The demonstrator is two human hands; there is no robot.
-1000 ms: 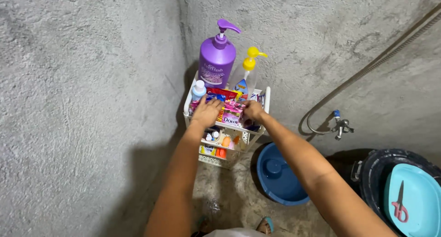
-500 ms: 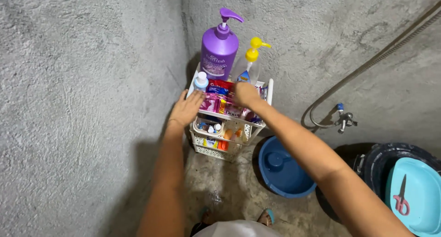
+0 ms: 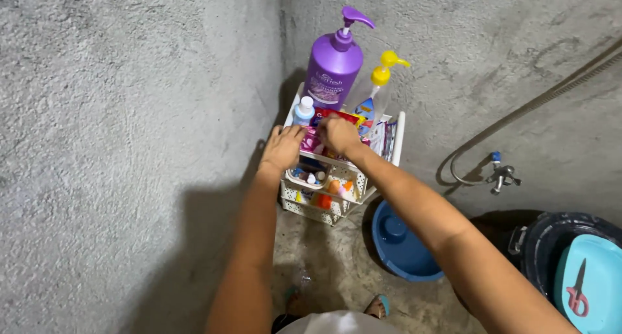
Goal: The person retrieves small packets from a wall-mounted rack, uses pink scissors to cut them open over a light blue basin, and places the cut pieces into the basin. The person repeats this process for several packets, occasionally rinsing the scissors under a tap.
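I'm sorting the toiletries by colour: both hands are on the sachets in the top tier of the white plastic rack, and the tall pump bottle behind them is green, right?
Not quite. The head view shows the tall pump bottle is purple, not green. The rest holds: the left hand and right hand are on the pink and red sachets in the top tier of the white plastic rack.

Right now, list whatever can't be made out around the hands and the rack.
Head view only:
- Sachets on the rack: mostly covered by left hand and right hand; grip unclear.
- Lower tier items: too small, shaded by the top tier.
- Teal lid: cut off by the frame's edge.
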